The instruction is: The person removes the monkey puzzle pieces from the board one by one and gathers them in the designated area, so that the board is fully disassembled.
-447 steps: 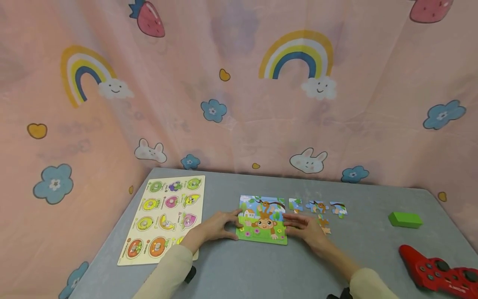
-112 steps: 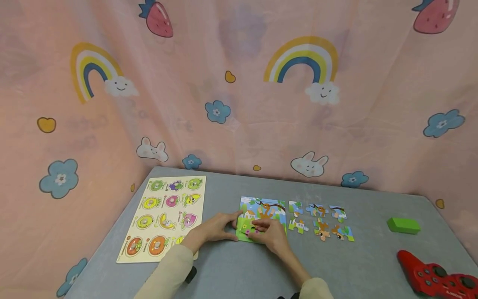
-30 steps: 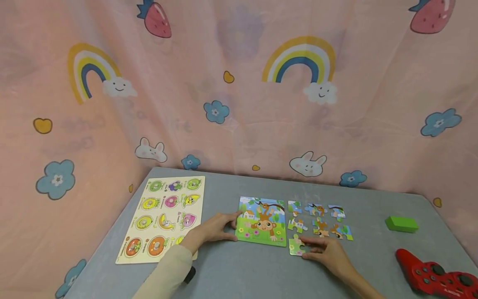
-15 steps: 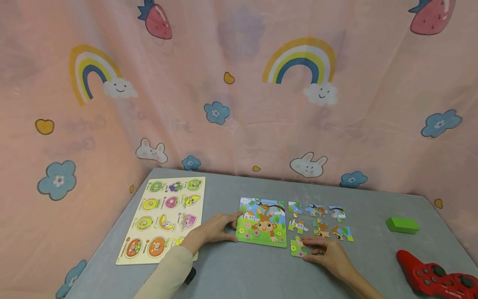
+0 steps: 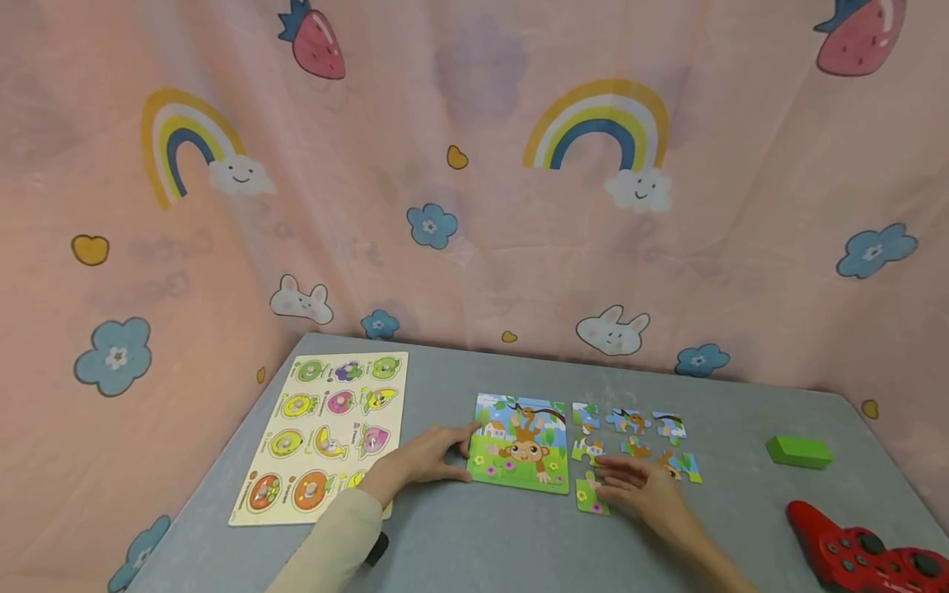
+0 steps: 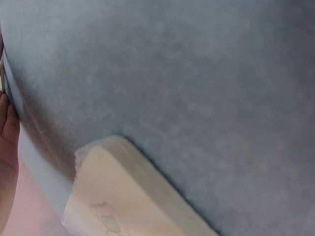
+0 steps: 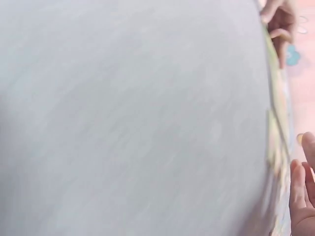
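A square jigsaw puzzle (image 5: pixel 519 473) with a monkey picture lies on the grey table. My left hand (image 5: pixel 426 453) rests at its left edge, fingers and thumb spread along it. To the right of the puzzle lies a loose corner piece (image 5: pixel 591 497), green with flowers. My right hand (image 5: pixel 643 486) is beside that piece, fingertips at its right side and fingers extended. Several more loose pieces are laid out behind: a house piece (image 5: pixel 586 449), a branch piece (image 5: pixel 670 425) and others with monkey parts, some partly hidden by the right hand.
A cream fruit puzzle board (image 5: pixel 317 418) lies left, partly under the left forearm; its edge (image 6: pixel 147 184) fills the lower left wrist view. At the right are a green block (image 5: pixel 799 451) and a red game controller (image 5: pixel 863 539). A pink patterned curtain (image 5: pixel 504 272) stands behind the table.
Loose pieces right of the puzzle have increased since the earliest frame. The right hand brought the green corner piece off the puzzle and set it down; now its fingers have loosened and shifted slightly back.
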Demonstrator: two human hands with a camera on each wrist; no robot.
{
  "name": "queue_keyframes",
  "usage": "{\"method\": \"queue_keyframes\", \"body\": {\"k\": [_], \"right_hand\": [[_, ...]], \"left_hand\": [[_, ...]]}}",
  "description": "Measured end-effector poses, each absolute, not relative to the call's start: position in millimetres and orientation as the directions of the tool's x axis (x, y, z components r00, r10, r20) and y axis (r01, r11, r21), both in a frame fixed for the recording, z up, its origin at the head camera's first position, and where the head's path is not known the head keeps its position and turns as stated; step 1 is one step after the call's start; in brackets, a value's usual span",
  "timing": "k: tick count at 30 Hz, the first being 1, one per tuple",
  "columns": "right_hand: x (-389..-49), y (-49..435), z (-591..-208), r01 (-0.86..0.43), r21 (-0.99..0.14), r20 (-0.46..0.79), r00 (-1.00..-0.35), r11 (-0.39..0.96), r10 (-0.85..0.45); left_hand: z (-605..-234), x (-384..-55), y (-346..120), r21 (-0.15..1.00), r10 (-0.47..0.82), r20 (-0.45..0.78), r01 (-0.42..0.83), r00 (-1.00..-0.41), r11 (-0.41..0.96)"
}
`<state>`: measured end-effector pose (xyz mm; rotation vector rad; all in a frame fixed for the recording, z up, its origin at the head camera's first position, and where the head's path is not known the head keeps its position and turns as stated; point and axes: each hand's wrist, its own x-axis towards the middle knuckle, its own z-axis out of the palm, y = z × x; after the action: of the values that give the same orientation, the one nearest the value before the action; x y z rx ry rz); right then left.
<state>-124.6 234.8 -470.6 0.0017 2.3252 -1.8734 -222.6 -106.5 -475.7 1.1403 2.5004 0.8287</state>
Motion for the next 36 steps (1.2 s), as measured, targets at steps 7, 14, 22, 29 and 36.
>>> {"method": "queue_keyframes", "body": {"k": [7, 14, 22, 29, 36], "right_hand": [[-138, 210, -469, 0.001, -0.996, -0.022, -0.975, 0.094, -0.223], [-148, 183, -473, 0.028, -0.997, -0.042, -0.981, 0.074, -0.188], [-156, 166, -473, 0.012, -0.994, -0.032, -0.983, 0.112, -0.182], [-159, 160, -478, -0.023, -0.973, -0.012, -0.989, 0.228, -0.150], [-158, 149, -481, -0.157, -0.909, 0.121, -0.986, 0.386, -0.118]], "left_hand": [[-478, -223, -107, 0.603, 0.754, -0.006, 0.599, -0.657, 0.527], [-477, -221, -109, 0.617, 0.750, -0.014, 0.585, -0.661, 0.526], [-476, -221, -108, 0.607, 0.750, -0.014, 0.591, -0.661, 0.532], [-473, -221, -107, 0.621, 0.748, -0.028, 0.575, -0.663, 0.533], [-473, -221, -107, 0.615, 0.747, -0.027, 0.578, -0.664, 0.536]]}}
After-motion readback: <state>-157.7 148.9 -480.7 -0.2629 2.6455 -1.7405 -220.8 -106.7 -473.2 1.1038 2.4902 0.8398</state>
